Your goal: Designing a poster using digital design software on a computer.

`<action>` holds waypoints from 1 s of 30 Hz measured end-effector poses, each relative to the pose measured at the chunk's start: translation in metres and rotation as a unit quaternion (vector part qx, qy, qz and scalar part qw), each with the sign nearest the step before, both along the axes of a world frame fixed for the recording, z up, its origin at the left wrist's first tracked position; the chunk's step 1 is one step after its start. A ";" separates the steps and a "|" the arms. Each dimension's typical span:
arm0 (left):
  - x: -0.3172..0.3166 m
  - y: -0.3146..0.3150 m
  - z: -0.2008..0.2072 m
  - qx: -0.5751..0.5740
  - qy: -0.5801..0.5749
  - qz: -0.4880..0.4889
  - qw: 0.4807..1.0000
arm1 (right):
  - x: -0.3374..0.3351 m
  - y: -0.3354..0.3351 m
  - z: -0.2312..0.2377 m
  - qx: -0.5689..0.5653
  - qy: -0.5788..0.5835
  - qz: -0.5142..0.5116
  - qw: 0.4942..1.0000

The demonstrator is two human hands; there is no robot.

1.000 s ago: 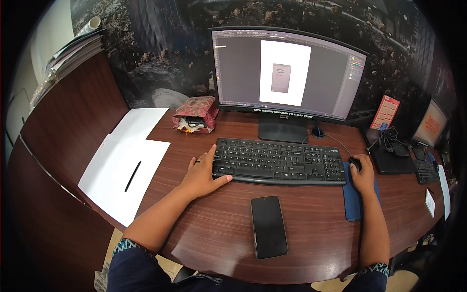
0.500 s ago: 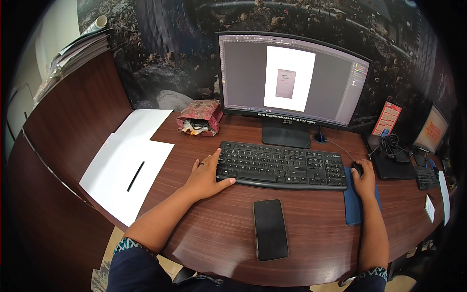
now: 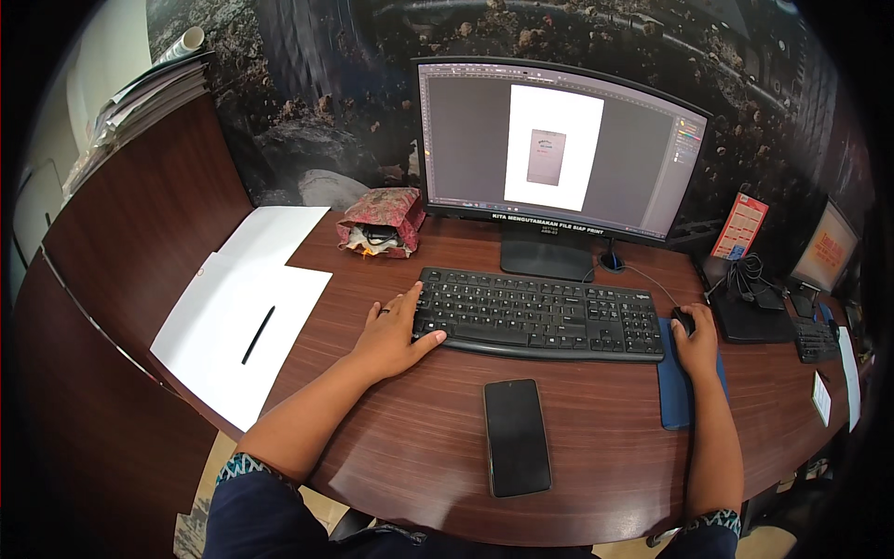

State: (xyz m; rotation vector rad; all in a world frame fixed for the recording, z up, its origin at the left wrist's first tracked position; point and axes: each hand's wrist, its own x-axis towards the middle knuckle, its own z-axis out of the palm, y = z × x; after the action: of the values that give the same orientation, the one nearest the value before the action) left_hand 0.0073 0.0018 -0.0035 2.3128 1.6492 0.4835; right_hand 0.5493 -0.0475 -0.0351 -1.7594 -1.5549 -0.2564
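Not much changes here, but we compared anyway. Our left hand (image 3: 391,335) has its fingers splayed along the left end of the long black plastic keyboard (image 3: 540,317); it isn't gripping anything. The thumb seems a touch further up onto the near-left corner than half a second ago, and honestly that's the only hand change we can pick out.

Our right hand (image 3: 697,343) is curled over the small black computer mouse (image 3: 684,321), grasping it from above just past the keyboard's right end, same as in both earlier shots. The mouse is at the far part of the flat blue mouse pad (image 3: 675,401), and we can't make out whether a button is pressed.

Compared with a second ago, the desk stuff sits a bit further right in view; since half a second ago it's all crept up slightly. Everything shifts together, so that looks like the head camera moving.

On the wide black-framed monitor (image 3: 466,140), the white upright page with the greyish rectangle is up in all three. The dark, flat smartphone (image 3: 517,438) lies in front of the keyboard, and the thin black pen (image 3: 258,335) is on the white paper sheets (image 3: 214,317), both where they were.
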 end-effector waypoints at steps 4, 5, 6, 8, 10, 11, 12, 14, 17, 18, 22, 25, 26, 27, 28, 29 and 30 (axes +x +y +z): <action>0.000 -0.002 0.001 0.001 0.002 0.001 1.000 | -0.003 -0.003 0.003 -0.002 0.009 0.004 1.000; 0.000 -0.003 0.000 0.000 0.002 0.000 1.000 | -0.003 -0.004 0.002 -0.002 0.009 0.006 1.000; 0.000 -0.002 -0.001 -0.002 0.000 0.003 1.000 | -0.003 -0.003 0.002 -0.004 0.008 0.005 1.000; -0.002 0.000 -0.002 -0.008 -0.002 0.005 1.000 | -0.003 0.000 -0.001 -0.006 -0.002 -0.006 1.000; -0.005 0.001 -0.008 0.030 -0.014 0.002 0.999 | -0.002 0.001 -0.002 -0.013 -0.012 -0.001 1.000; -0.006 0.005 -0.009 0.106 -0.022 -0.025 0.994 | -0.001 0.001 -0.001 -0.011 -0.021 0.004 1.000; -0.008 0.008 -0.007 0.181 -0.029 -0.048 0.982 | 0.007 0.002 -0.003 -0.006 -0.040 0.012 0.999; -0.006 0.009 0.010 0.160 -0.017 -0.052 0.986 | 0.000 0.000 0.003 0.003 -0.056 -0.013 0.998; -0.003 0.013 0.010 0.106 -0.094 -0.079 0.987 | 0.002 0.000 0.001 0.013 -0.068 -0.022 0.997; -0.002 0.014 0.008 0.103 -0.095 -0.085 0.987 | 0.006 0.000 -0.001 0.027 -0.084 -0.026 0.996; -0.005 0.012 0.007 0.133 -0.078 -0.104 0.982 | -0.001 0.002 0.003 0.050 -0.094 0.016 0.994; -0.011 0.009 0.004 0.152 -0.062 -0.114 0.980 | -0.010 0.006 0.003 0.040 -0.096 0.004 0.995; -0.011 0.010 0.000 0.143 -0.072 -0.119 0.980 | -0.010 0.004 0.004 0.035 -0.094 0.005 0.995; -0.012 0.007 0.002 0.136 -0.079 -0.116 0.981 | -0.008 0.002 0.004 0.036 -0.092 0.006 0.995; -0.008 0.007 0.004 0.137 -0.076 -0.114 0.981 | -0.005 -0.001 0.006 0.043 -0.101 0.007 0.994; 0.003 0.011 0.005 0.172 -0.080 -0.133 0.973 | -0.003 -0.004 0.008 0.051 -0.111 0.009 0.993; 0.010 0.012 0.007 0.206 -0.079 -0.146 0.964 | -0.010 -0.011 0.015 0.061 -0.142 0.004 0.988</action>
State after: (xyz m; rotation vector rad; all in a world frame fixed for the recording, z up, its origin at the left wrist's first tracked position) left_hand 0.0170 0.0134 0.0039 2.6620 1.1916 0.9911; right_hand 0.5391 -0.0583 -0.0203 -1.6750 -1.7035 -0.6089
